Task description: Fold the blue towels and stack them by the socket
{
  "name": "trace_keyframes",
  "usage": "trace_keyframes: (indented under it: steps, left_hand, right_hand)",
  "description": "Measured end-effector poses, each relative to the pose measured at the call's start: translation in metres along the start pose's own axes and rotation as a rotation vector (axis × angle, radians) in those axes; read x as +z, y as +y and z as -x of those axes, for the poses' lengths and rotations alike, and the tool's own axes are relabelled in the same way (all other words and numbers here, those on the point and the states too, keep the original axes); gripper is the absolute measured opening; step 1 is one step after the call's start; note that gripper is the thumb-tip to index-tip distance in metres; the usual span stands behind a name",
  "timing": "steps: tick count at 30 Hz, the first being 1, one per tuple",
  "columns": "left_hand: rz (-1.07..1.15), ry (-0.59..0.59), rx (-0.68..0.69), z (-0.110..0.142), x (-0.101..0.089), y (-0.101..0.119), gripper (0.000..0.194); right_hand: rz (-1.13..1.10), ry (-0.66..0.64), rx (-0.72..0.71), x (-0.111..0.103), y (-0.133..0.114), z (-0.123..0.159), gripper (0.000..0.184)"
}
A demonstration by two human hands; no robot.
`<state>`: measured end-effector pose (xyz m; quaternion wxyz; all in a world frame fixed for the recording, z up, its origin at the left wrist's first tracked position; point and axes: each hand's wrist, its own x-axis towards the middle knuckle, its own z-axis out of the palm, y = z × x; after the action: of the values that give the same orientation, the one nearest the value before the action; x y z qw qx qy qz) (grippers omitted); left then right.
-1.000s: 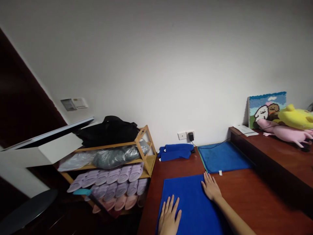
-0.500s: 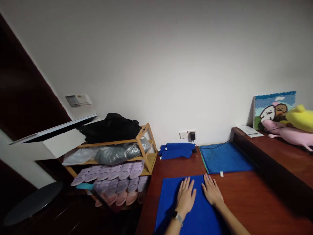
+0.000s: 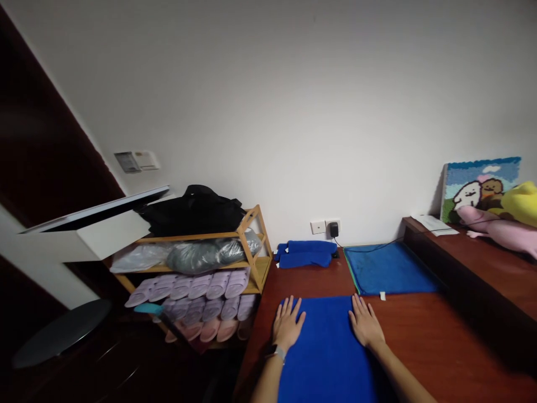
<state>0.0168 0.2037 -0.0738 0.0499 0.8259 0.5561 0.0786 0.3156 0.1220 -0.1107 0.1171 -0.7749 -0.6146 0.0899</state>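
Reddish wooden desktop (image 3: 423,336) is carrying a blue towel (image 3: 327,352), with the left hand (image 3: 287,323) and right hand (image 3: 366,323) resting over its far corners, both open, fingers spread, gripping nothing. Beyond that towel, a flat blue mat (image 3: 390,268) and a rolled blue cloth (image 3: 306,254) are lying, and a wooden shoe rack (image 3: 254,246) is standing off to its left

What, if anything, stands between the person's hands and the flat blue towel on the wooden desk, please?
Nothing visible: the bare left hand and bare right hand rest directly on the side edges of the flat blue towel.
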Motion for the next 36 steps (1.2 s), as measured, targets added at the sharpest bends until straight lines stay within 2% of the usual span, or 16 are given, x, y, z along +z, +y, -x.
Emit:
trace_keyframes:
  steps: [2, 4, 10, 14, 16, 18, 21, 25, 27, 28, 29, 31, 33, 36]
  left_hand:
    - [-0.009, 0.003, -0.024, 0.002, -0.005, -0.018, 0.062]
    - [-0.012, 0.006, -0.032, 0.003, -0.005, -0.027, 0.063]
    - [-0.024, 0.024, -0.037, 0.004, -0.001, -0.036, 0.061]
    - [-0.03, 0.012, -0.033, 0.004, -0.007, -0.045, 0.059]
    - [-0.044, 0.05, -0.032, 0.002, -0.011, -0.041, 0.057]
    - [-0.05, 0.136, -0.041, 0.001, -0.011, -0.023, 0.057]
    - [0.013, 0.207, 0.011, 0.002, -0.003, 0.029, 0.057]
    - [0.183, 0.1, 0.286, 0.006, 0.021, 0.112, 0.057]
    - [0.228, 0.054, 0.318, 0.007, 0.032, 0.135, 0.057]
    - [0.24, 0.037, 0.317, 0.007, 0.036, 0.14, 0.057]
    - [0.244, 0.027, 0.311, 0.007, 0.038, 0.139, 0.057]
    - [0.229, 0.019, 0.289, 0.007, 0.037, 0.124, 0.057]
    - [0.18, 0.021, 0.241, 0.007, 0.032, 0.095, 0.057]
    - [0.07, 0.032, 0.108, 0.01, 0.023, 0.039, 0.058]
  right_hand:
    - [0.018, -0.009, 0.009, -0.001, -0.002, -0.001, 0.069]
    - [0.033, -0.019, 0.013, -0.003, -0.004, -0.002, 0.069]
    - [0.059, -0.021, -0.023, -0.007, -0.015, -0.004, 0.069]
    - [0.018, 0.002, -0.005, -0.003, -0.017, -0.005, 0.07]
    - [-0.009, 0.02, -0.011, -0.001, -0.016, -0.005, 0.069]
    - [-0.031, 0.031, -0.016, 0.001, -0.015, -0.005, 0.069]
    - [-0.032, 0.033, -0.013, 0.001, -0.014, -0.005, 0.069]
    - [0.018, 0.012, -0.018, 0.0, -0.013, -0.004, 0.069]
    - [0.044, 0.001, -0.03, 0.001, -0.012, -0.004, 0.069]
    - [0.051, -0.001, -0.033, 0.001, -0.011, -0.004, 0.069]
    - [0.052, 0.0, -0.033, 0.002, -0.011, -0.004, 0.07]
    - [0.036, 0.013, -0.031, 0.003, -0.01, -0.005, 0.07]
    - [0.013, 0.033, -0.03, 0.005, -0.01, -0.005, 0.07]
    - [-0.007, 0.039, -0.028, 0.005, -0.01, -0.004, 0.07]
